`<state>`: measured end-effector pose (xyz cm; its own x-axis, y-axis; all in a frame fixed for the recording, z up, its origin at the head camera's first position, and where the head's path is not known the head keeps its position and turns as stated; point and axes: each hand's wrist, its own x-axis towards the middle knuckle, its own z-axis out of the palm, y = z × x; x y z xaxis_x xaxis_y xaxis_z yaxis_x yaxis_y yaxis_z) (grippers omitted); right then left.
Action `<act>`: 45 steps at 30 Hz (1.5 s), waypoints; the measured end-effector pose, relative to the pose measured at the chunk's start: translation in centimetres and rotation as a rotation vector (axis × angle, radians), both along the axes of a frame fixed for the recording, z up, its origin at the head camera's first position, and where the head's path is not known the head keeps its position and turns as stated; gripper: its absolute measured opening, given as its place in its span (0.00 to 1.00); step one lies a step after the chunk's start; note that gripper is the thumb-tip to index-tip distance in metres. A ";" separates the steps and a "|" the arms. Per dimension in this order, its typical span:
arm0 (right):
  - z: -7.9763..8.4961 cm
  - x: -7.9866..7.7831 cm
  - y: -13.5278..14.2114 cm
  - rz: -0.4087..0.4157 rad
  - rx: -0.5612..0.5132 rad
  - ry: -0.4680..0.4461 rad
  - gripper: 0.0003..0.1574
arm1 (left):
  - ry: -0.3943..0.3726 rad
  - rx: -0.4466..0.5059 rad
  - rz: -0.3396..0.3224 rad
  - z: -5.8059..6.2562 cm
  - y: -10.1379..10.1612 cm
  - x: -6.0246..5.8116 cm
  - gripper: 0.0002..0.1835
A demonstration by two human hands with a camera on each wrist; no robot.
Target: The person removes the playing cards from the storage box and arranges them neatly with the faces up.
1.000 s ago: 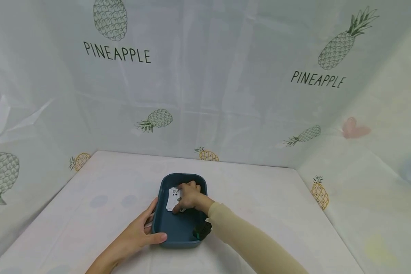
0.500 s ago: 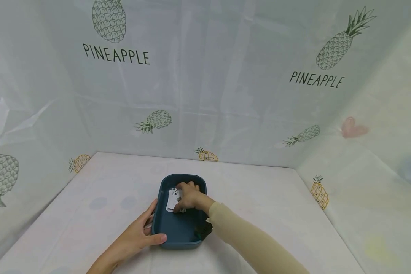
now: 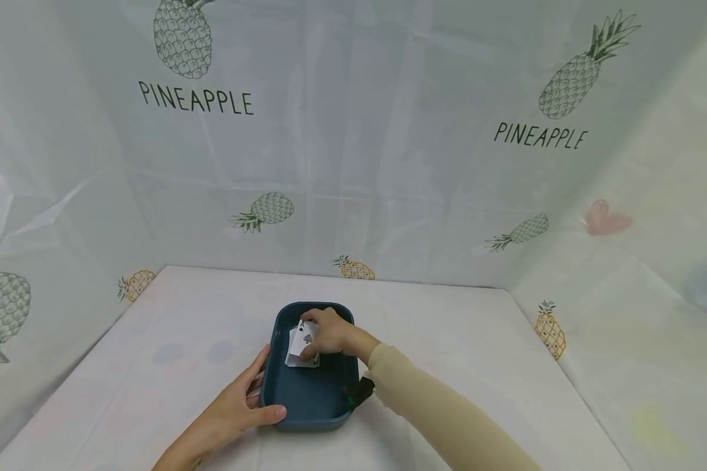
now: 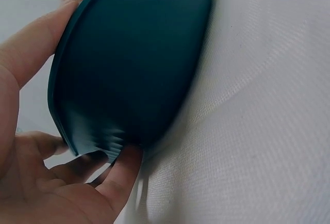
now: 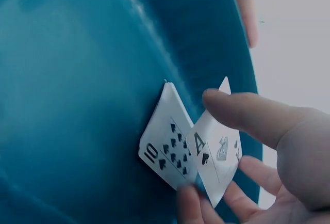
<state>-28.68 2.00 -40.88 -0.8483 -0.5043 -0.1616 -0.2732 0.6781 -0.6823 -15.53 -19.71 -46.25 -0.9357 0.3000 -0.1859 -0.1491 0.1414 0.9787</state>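
Head view: gripping tray (image 3: pixel 312 398) on table (image 3: pixel 459 366) with left hand (image 3: pixel 234 403), at its left wall and near corner; pinching ace (image 3: pixel 305 341) with right hand (image 3: pixel 330 335) inside tray, beyond and to the right of left hand, over pile (image 3: pixel 291 362).
Left wrist view: clasping tray, thumb at rim, fingertips against outer wall.
Right wrist view: pinching tilted ace of spades between thumb and fingers, with ten (image 5: pixel 172 146) of spades face up near fingertips.
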 end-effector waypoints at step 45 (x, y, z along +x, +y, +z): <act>-0.8 -3.9 17.1 -0.010 0.009 -0.022 0.55 | -0.016 -0.084 0.061 -0.2 0.3 -0.1 0.63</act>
<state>-32.59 19.05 -41.68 -0.8493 -0.4947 -0.1844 -0.2517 0.6865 -0.6822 -15.63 -19.36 -46.49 -0.9485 0.2254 -0.2227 -0.1750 0.2135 0.9612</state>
